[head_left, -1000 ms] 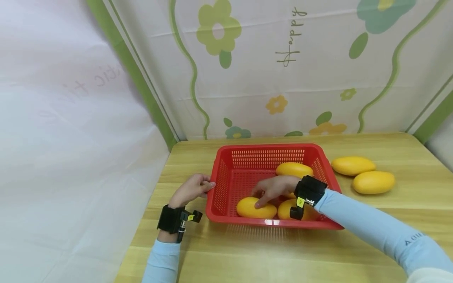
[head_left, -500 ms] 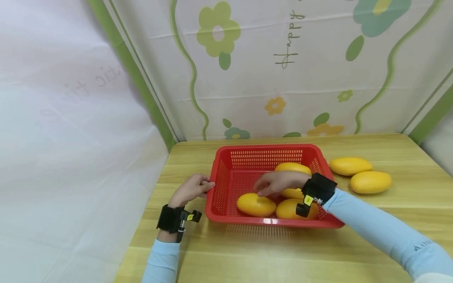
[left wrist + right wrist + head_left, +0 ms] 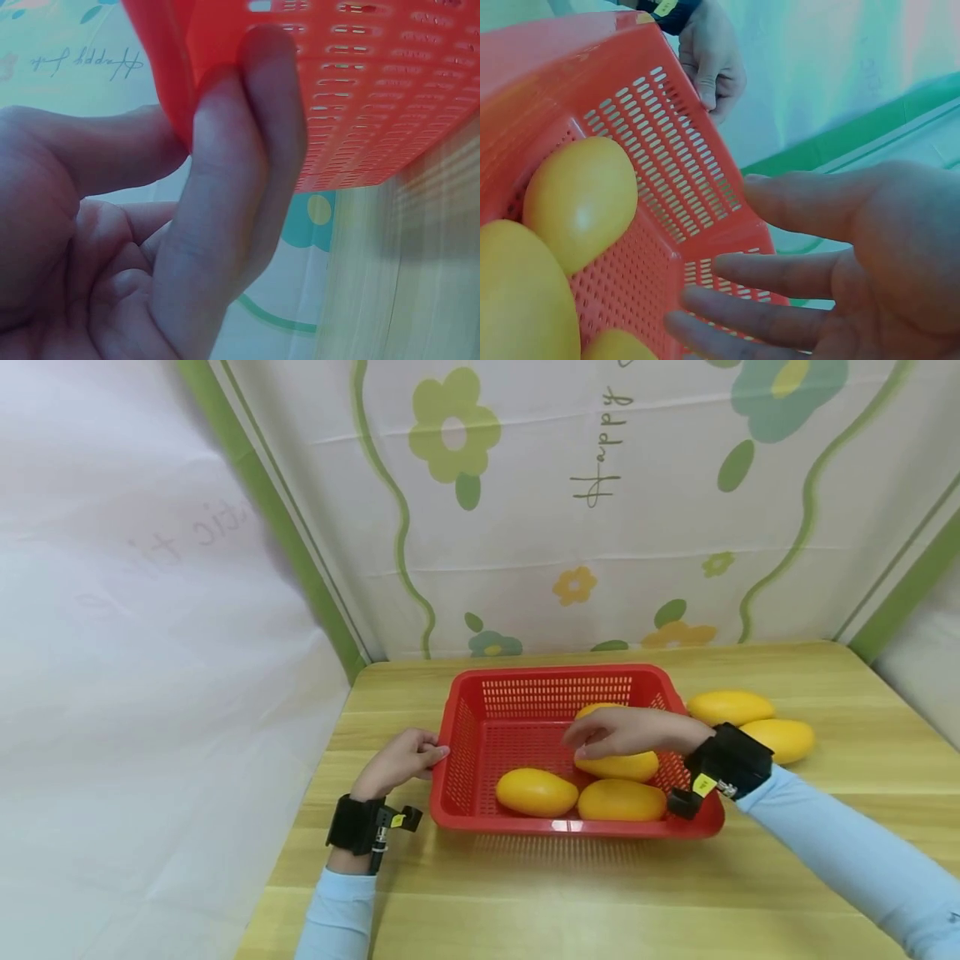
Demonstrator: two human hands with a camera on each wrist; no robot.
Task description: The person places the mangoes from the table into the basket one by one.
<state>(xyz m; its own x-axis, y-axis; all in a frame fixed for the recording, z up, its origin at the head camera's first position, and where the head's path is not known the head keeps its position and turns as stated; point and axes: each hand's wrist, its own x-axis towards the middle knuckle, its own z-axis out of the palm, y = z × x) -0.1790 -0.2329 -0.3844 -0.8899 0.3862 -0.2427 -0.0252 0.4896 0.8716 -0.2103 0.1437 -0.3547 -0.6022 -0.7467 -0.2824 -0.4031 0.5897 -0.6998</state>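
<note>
My left hand point(image 3: 396, 764) pinches the left rim of a red plastic basket point(image 3: 555, 673); in the left wrist view the thumb lies on one side of the rim and fingers point(image 3: 225, 157) on the other. Over the basket's right half hovers my right hand point(image 3: 626, 732), holding nothing. The right wrist view shows its fingers point(image 3: 757, 307) extended and spread apart from the fruit. Several yellow mangoes lie in the basket, among them a front left mango point(image 3: 536, 792), a front right mango point(image 3: 621, 800) and one under the right hand point(image 3: 626, 767). A back mango point(image 3: 596, 710) is partly covered.
Two more mangoes rest on the wooden table point(image 3: 480, 910) right of the basket: a rear one point(image 3: 730, 707) and a nearer one point(image 3: 783, 740), partly behind the right wrist. A printed curtain point(image 3: 517, 527) stands behind the table, and a white one point(image 3: 150, 693) at the left.
My right hand has let go of the front left mango, lifted and moved right and back. That mango stays in the basket. The left hand still holds the rim; the head view has shifted slightly.
</note>
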